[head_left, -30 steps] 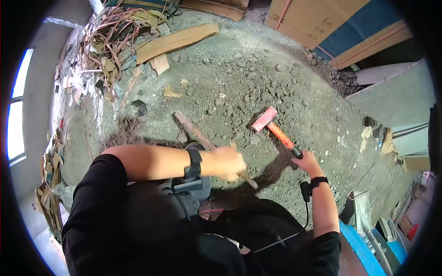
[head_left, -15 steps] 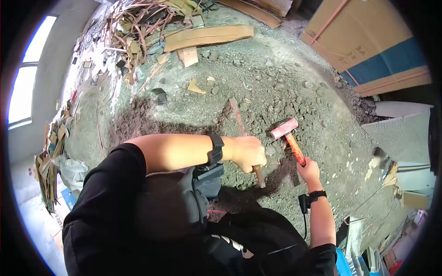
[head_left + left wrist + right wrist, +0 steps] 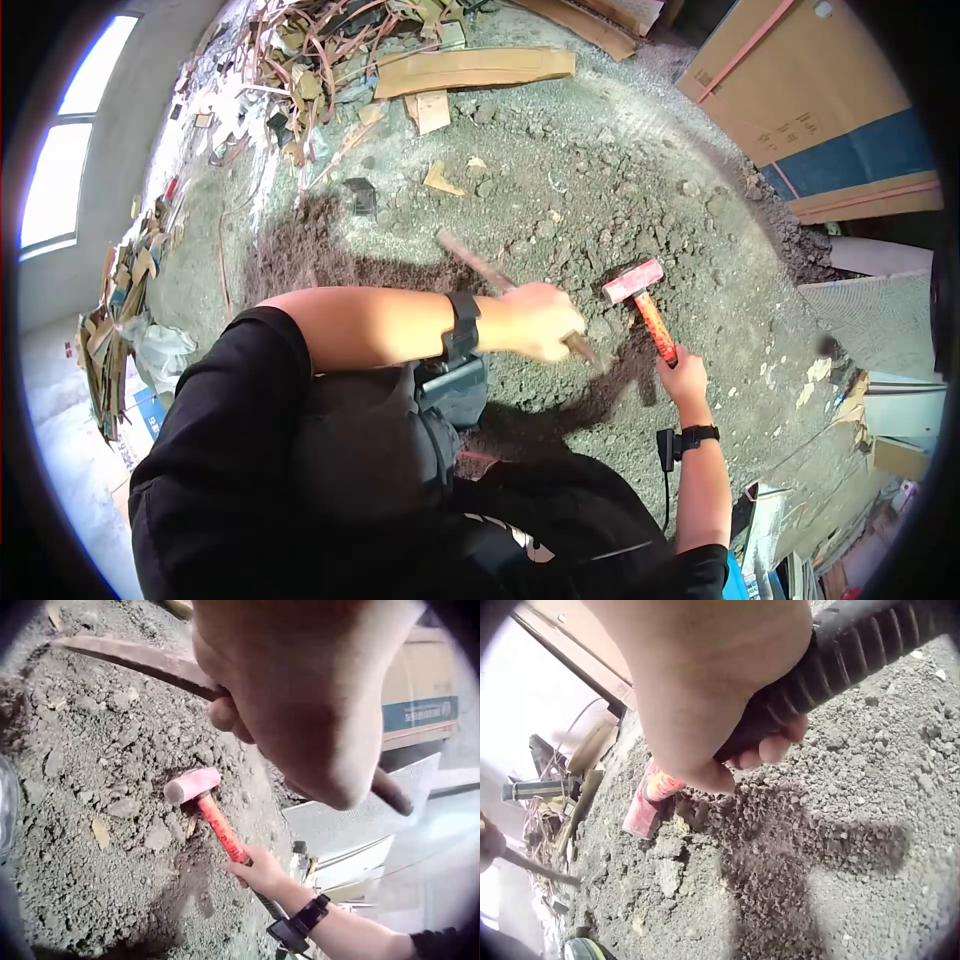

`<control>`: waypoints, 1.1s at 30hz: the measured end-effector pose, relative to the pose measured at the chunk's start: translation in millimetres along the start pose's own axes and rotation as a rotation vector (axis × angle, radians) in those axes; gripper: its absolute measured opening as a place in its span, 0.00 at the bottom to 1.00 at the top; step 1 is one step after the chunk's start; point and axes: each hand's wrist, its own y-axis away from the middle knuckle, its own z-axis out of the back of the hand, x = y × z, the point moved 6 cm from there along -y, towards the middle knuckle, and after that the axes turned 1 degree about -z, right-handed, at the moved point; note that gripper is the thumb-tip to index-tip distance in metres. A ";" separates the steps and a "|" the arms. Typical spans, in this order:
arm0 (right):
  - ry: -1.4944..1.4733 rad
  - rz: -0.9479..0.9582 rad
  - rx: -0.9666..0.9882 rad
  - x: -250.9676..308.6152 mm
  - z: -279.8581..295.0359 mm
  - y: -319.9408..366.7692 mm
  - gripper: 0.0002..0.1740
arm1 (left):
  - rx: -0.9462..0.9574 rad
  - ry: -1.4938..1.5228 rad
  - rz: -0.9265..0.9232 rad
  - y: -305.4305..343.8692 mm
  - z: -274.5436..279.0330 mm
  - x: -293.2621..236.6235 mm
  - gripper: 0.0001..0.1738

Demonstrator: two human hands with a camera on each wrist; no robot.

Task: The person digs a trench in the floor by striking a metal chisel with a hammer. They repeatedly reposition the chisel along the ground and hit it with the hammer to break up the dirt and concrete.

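Observation:
My left hand (image 3: 540, 318) is wrapped around the middle of a long, rusty metal chisel (image 3: 142, 658). One end of it tapers out toward the far left, while the blunt rounded end sticks out past the little-finger side. In the head view, the chisel slants over the broken ground in front of my body. To the right, my right hand (image 3: 683, 375) grips the black ribbed handle (image 3: 840, 664) of a sledgehammer (image 3: 632, 281) with a red head and orange upper shaft. The hammer head lies low over the rubble, apart from the chisel.
Loose grey rubble (image 3: 590, 215) covers the floor ahead. Cardboard strips (image 3: 475, 72) and a scrap heap (image 3: 320, 60) lie at the back left. A large carton (image 3: 800, 110) stands at the back right, with pale panels (image 3: 865, 310) below it. A shoe (image 3: 583, 949) shows in the right wrist view.
The chisel swung more upright in the left hand, then tilted back to the left. The head view has shifted, moving the scenery rightward. The hammer stays in the right hand.

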 end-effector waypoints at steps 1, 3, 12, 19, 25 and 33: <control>0.002 0.003 0.003 0.8 -1.3 0.4 0.17 | -0.042 0.023 -0.010 1.7 -3.7 13.2 0.07; -0.013 -0.025 0.001 -0.5 -1.3 -0.9 0.18 | -0.040 -0.007 -0.047 5.1 -10.3 14.5 0.06; -0.031 0.063 0.006 -10.4 -14.9 -10.3 0.19 | 0.081 -0.122 -0.706 -4.7 -19.6 -55.9 0.07; -0.033 0.026 0.070 -5.7 -10.5 -6.4 0.19 | 0.292 -0.490 -0.655 13.5 -73.2 -24.9 0.07; -0.058 0.028 0.066 -7.4 -10.5 -4.8 0.18 | 0.272 -0.306 -0.272 18.0 -53.7 29.2 0.08; -0.075 0.060 0.040 -8.0 -11.5 -7.0 0.19 | 0.090 -0.351 -0.059 1.0 -28.4 61.6 0.08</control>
